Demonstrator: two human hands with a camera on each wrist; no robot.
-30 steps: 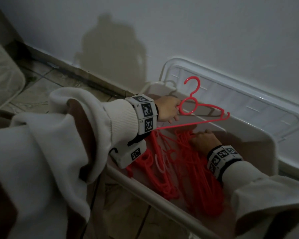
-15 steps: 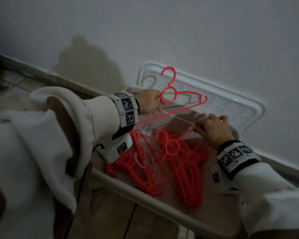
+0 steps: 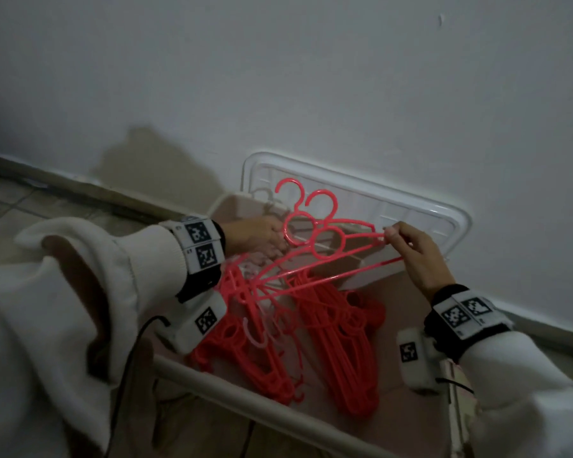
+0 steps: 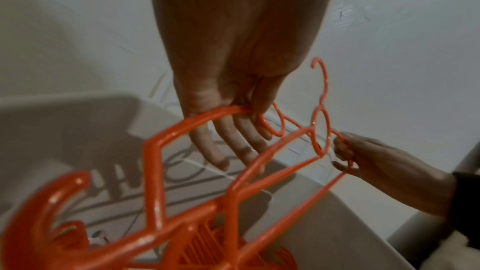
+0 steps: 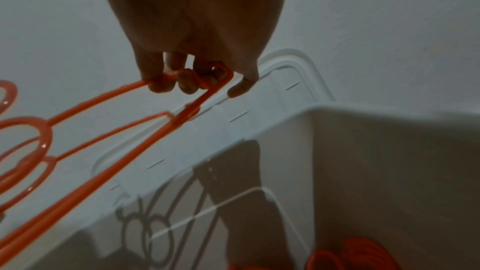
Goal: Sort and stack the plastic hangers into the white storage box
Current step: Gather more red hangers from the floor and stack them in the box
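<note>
**Two red hangers held up over the white box, one hand on each end**

Starting on the left: the left hand [image 3: 257,238] is up by the far-left corner of the white storage box [image 3: 242,388]; in the left wrist view its thumb and forefinger pinch the shoulder of a red hanger [image 4: 197,122] while the other fingers [image 4: 207,149] hang down pretty straight; so it's gripping, just lightly.

Middle bit: two held hangers [image 3: 325,239] sit nearly on top of each other above the box, hooks pointing up toward the wall, ring necks side by side; their long bars run across from one hand to the other, tilted down toward the left.

Below them, inside the box, there's a pile of red hangers [image 3: 338,342] in two rough bunches, with a pale pink hanger [image 3: 255,335] mixed into the left bunch; can't count them, too tangled and dim.

Right side: the right hand [image 3: 417,256] has its fingertips [image 5: 161,85] curled round the right-hand tips of the held hangers, pinching them just above the far wall of the box; the little finger sticks out free.

Behind it all the box lid [image 3: 411,206] leans upright against the white wall [image 3: 311,77].
</note>
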